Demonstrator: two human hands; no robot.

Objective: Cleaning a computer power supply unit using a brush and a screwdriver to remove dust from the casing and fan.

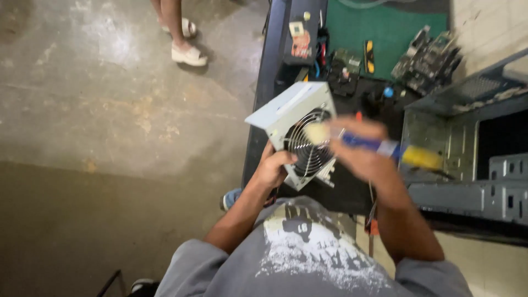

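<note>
My left hand grips a grey metal power supply box by its lower edge, holding it above the dark workbench. The box's round fan grille faces me. My right hand is closed around a brush with a blue and yellow handle. Its pale bristle tip rests against the fan grille. The hand and brush are blurred by motion.
An open grey computer case stands at the right. A green mat with circuit boards and small tools lies at the back of the bench. On the concrete floor at the left, another person's sandalled feet stand.
</note>
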